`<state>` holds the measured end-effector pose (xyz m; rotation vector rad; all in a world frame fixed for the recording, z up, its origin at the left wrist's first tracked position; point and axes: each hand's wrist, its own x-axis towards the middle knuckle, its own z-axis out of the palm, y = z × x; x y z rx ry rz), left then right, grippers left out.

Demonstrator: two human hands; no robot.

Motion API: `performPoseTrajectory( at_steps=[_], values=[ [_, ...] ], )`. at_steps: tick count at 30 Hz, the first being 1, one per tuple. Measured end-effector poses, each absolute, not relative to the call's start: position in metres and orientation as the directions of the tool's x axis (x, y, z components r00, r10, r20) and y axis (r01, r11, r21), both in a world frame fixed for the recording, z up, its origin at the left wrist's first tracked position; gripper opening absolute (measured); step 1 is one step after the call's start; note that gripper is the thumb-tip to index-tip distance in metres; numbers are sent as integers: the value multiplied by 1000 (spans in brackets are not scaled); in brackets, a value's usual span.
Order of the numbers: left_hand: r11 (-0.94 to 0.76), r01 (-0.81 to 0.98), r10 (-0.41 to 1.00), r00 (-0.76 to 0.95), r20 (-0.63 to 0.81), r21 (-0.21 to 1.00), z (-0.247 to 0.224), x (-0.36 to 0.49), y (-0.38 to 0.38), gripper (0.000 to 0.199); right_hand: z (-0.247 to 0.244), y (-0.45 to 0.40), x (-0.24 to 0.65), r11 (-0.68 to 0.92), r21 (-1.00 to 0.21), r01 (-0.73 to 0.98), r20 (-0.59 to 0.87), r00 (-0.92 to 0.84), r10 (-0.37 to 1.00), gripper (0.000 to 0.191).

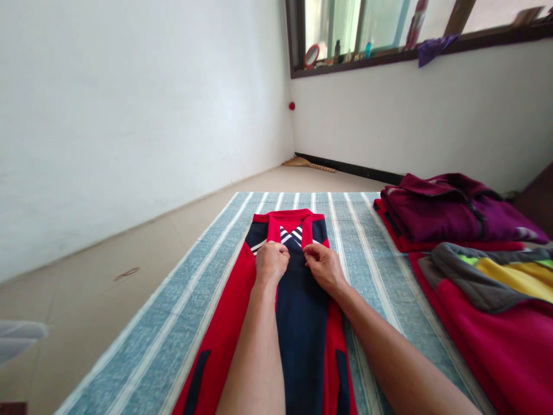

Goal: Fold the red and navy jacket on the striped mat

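Observation:
A red and navy jacket [302, 323] with white stripes near its shoulders lies lengthwise on the striped cloth, its sides folded inward. Its red collar [290, 215] is at the far end. My left hand [271, 263] is closed on the left collar edge, fingers pinched together. Just across from it, my right hand [324, 265] pinches the right collar edge between thumb and fingers. Between the two hands the navy part of the jacket shows. My forearms cover some of the lower jacket.
Blue-and-white striped cloth [168, 323] covers the surface beneath. On the right lie a folded purple jacket [449, 213] on red clothing, and nearer, a pink, grey and yellow garment [501, 323]. A white wall [142, 115] borders the left floor. Small items line the windowsill [367, 60].

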<state>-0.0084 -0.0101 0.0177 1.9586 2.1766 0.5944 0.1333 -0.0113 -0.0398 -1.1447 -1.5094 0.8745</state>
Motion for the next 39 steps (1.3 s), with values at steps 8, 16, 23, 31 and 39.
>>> performPoseTrajectory(
  at_steps=[8, 16, 23, 31, 39],
  values=[
    [139, 906, 977, -190, 92, 400, 15, -5, -8, 13, -42, -9, 133, 300, -923, 241, 300, -36, 953, 19],
    [120, 856, 967, -215, 137, 502, 13, -11, -7, 18, -43, -9, 133, 306, -918, 252, 306, -41, 951, 19],
    [103, 884, 979, -171, 110, 456, 13, -8, -6, 16, -43, -8, 133, 309, -912, 269, 311, -40, 950, 19],
    [98, 865, 972, -189, 139, 492, 13, -11, -7, 20, -45, -8, 133, 318, -911, 262, 318, -44, 947, 19],
    [88, 885, 979, -162, 125, 457, 10, -8, -4, 15, -44, -8, 134, 315, -911, 267, 314, -45, 948, 18]
  ],
)
